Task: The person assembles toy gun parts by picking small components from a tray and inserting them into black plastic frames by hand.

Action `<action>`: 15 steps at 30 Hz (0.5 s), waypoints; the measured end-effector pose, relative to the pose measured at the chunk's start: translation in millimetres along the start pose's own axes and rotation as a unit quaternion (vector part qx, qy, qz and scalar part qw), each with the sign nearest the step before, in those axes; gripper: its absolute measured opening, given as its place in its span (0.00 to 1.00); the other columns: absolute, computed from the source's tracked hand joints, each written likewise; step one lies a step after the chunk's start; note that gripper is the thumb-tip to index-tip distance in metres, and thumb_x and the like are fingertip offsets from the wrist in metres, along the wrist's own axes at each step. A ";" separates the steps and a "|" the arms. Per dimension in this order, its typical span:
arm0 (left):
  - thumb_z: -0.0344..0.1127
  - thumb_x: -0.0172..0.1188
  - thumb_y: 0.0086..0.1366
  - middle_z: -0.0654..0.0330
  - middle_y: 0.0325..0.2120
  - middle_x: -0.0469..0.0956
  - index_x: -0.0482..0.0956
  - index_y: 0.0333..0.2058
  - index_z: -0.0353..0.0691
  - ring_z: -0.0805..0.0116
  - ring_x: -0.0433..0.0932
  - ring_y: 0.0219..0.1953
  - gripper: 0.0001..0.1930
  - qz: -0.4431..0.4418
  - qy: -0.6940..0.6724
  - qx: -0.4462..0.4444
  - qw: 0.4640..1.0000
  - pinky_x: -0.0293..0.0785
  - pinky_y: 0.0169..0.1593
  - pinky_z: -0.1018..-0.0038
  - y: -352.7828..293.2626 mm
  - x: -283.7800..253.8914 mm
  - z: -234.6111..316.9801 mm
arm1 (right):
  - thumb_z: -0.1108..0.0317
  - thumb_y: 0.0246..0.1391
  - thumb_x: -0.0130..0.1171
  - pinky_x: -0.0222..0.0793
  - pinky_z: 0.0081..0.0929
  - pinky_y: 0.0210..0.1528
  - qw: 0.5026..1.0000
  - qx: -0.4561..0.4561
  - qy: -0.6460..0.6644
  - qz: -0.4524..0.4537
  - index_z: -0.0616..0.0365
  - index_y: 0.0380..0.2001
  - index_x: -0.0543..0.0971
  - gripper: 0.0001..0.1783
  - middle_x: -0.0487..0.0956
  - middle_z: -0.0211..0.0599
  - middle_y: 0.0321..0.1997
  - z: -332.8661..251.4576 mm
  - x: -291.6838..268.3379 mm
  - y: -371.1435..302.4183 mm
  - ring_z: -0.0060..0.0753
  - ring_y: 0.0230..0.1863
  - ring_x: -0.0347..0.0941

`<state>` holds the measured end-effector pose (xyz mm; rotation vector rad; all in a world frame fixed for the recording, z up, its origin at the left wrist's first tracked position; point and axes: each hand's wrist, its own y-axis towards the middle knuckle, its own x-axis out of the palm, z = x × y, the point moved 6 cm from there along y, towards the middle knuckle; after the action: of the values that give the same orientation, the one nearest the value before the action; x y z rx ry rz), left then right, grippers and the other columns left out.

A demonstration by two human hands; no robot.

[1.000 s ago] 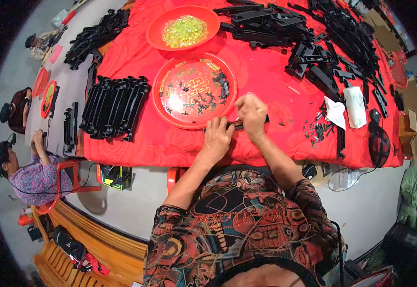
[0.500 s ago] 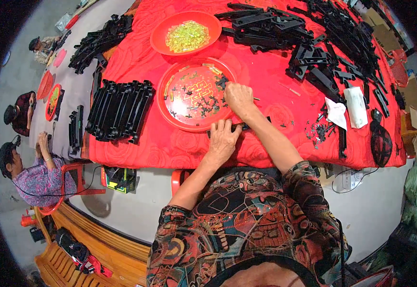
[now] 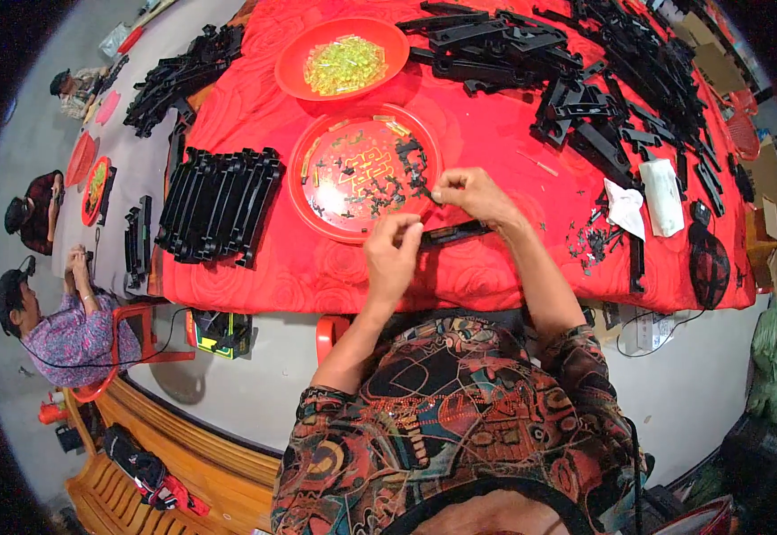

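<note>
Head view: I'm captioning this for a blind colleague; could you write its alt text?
A person's left hand and right hand, fingers bent, are close together by a long black part and a red tray of small black pieces. On the red cloth are a red bowl of yellow-green tubes and piles of black bars.

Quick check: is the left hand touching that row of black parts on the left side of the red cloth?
Apart. The head view shows a broad strip of red cloth between the left hand and the row of black parts.
</note>
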<state>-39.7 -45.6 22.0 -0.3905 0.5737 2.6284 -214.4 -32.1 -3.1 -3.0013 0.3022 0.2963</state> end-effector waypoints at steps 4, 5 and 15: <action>0.32 0.58 0.60 0.66 0.26 0.76 0.78 0.34 0.34 0.80 0.71 0.27 0.08 -0.048 -0.267 -0.202 0.941 0.68 0.31 0.83 1.1 9.9 -34.5 | 0.69 0.49 0.59 0.62 0.18 0.29 0.996 0.043 0.031 -0.074 0.60 0.23 0.76 0.06 0.71 0.21 0.21 4.3 13.5 -26.7 0.14 0.26 0.64; 0.32 0.58 0.60 0.65 0.27 0.76 0.78 0.34 0.34 0.79 0.71 0.27 0.08 -0.079 -0.312 -0.245 0.915 0.67 0.32 0.83 -1.5 15.2 -38.6 | 0.69 0.49 0.59 0.61 0.17 0.29 0.995 0.044 0.036 -0.088 0.60 0.23 0.76 0.06 0.71 0.21 0.21 5.4 15.4 -31.4 0.14 0.25 0.64; 0.31 0.59 0.59 0.65 0.24 0.77 0.77 0.34 0.36 0.80 0.72 0.21 0.06 -0.119 -0.305 -0.282 0.902 0.68 0.26 0.85 -17.1 25.6 -42.0 | 0.68 0.50 0.59 0.60 0.17 0.25 0.997 0.019 0.013 -0.080 0.61 0.23 0.75 0.08 0.70 0.22 0.19 2.0 20.8 -53.8 0.13 0.23 0.64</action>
<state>-46.8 -41.7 -29.4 0.2048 -0.4234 2.4348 -183.6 16.8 -4.4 -2.9711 0.0681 0.2345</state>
